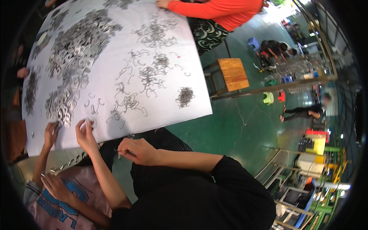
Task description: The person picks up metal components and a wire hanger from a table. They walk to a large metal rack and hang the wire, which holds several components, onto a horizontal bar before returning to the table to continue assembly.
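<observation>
My left hand (86, 135) reaches up to the near edge of the white table sheet (184, 46) and pinches a small shiny metal piece (87, 123). My right hand (138, 151), on a black-sleeved arm, hovers over my lap below the table edge, closed on a thin metal piece (119, 155). Grey heaps of flat metal parts (78, 38) cover the sheet's left side. Bent wire hooks (147, 74) lie scattered across its middle, and a small tangle of them (184, 96) lies near the right edge.
A co-worker in a pale shirt with blue letters sits at lower left, one hand (51, 132) at the table edge and the other hand (56, 186) lower down. A person in an orange top (218, 9) works at the far side. A wooden stool (233, 73) stands on the green floor.
</observation>
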### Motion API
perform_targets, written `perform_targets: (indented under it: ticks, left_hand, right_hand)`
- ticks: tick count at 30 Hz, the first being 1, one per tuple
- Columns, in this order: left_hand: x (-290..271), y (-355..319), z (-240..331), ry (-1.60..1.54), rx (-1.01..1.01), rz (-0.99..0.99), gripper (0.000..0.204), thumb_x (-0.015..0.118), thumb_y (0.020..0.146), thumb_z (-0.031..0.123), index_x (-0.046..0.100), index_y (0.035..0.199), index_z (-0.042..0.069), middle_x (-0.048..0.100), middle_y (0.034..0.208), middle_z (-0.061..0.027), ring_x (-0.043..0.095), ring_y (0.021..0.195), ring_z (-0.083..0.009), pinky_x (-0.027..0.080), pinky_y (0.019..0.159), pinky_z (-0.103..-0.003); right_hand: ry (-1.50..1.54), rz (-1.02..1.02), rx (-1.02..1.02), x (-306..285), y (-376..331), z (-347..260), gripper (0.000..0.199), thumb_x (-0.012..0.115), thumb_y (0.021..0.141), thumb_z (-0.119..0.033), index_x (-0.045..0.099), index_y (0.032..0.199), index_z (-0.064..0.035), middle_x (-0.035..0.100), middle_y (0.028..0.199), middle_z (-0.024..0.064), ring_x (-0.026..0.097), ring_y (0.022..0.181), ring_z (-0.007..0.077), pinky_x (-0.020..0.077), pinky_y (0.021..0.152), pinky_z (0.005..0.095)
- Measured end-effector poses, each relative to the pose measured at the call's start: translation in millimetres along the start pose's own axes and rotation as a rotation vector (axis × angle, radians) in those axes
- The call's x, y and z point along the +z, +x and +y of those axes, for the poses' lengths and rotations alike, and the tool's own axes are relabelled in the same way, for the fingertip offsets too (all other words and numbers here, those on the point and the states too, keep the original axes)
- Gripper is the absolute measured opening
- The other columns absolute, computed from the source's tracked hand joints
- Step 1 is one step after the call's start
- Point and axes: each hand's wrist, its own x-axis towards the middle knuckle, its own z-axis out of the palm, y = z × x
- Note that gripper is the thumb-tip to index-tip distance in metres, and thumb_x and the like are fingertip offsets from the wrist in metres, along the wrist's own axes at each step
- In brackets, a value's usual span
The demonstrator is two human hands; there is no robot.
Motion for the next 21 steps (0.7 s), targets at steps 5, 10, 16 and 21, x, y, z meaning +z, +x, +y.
perform_targets:
  ticks: [5, 10, 16, 21]
  left_hand:
    - [0, -81, 32, -0.196, -0.091, -0.163, 0.015, 0.063, 0.087, 0.002, 0.057, 0.100, -0.004, 0.067, 0.088, -0.0104, 0.063, 0.082, -0.0117, 0.048, 0.072, -0.022]
    - [-8, -108, 75, -0.155, -0.012, -0.276, 0.013, 0.064, 0.086, 0.000, 0.060, 0.098, -0.003, 0.063, 0.089, -0.0043, 0.056, 0.078, -0.0067, 0.045, 0.073, -0.019]
    - [-18, -123, 86, -0.049, 0.017, -0.365, 0.015, 0.062, 0.086, 0.000, 0.060, 0.101, -0.003, 0.061, 0.088, -0.0030, 0.054, 0.077, -0.0057, 0.043, 0.069, -0.019]
    - [-13, -128, 101, -0.085, -0.064, -0.418, 0.021, 0.060, 0.088, 0.002, 0.059, 0.108, -0.003, 0.061, 0.092, -0.0055, 0.056, 0.079, -0.0078, 0.045, 0.067, -0.020]
  right_hand:
    - [-0.011, 0.064, -0.011, -6, -15, -11, 0.015, 0.061, 0.081, -0.001, 0.048, 0.087, -0.0060, 0.058, 0.080, 0.0058, 0.062, 0.067, 0.0230, 0.0473, 0.057, 0.0328]
    - [-0.046, 0.105, 0.003, 4, -21, -15, 0.015, 0.061, 0.081, -0.002, 0.047, 0.087, -0.0057, 0.057, 0.079, 0.0070, 0.061, 0.067, 0.0244, 0.0464, 0.056, 0.0342]
    - [-0.051, 0.128, -0.036, 4, -21, -21, 0.016, 0.061, 0.081, -0.003, 0.047, 0.086, -0.0054, 0.056, 0.077, 0.0080, 0.060, 0.066, 0.0267, 0.0459, 0.056, 0.0357]
    - [-0.079, 0.151, -0.052, 0, -23, -20, 0.015, 0.061, 0.081, -0.004, 0.047, 0.086, -0.0053, 0.056, 0.078, 0.0080, 0.060, 0.066, 0.0275, 0.0460, 0.056, 0.0362]
